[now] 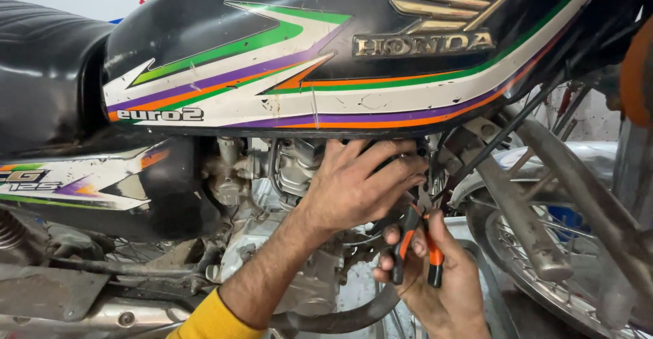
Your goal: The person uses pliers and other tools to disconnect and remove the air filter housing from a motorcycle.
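Orange and black handles of a pair of pliers (416,244) sit closed inside my right hand (435,278), fingers wrapped round both grips, low and just in front of the motorcycle's engine (292,176). The plier tips point up toward the dark gap under the black fuel tank (326,46), though the tips themselves are hidden behind my left hand (357,186). That left hand reaches up under the tank, fingers curled over something at the top of the engine; whether it grips a part or only steadies it I cannot tell. To work well here, I judge the left hand should hold the part still while the pliers come in straight, squeezing firmly without twisting, since cables (503,135) run close by and could be nicked. Counting what shows: one pair of pliers, two hands, one fuel tank with green, purple and orange stripes, one black seat (41,67) at left, one spoked front wheel (544,257) at right, and one yellow sleeve cuff (211,318) on my left arm.
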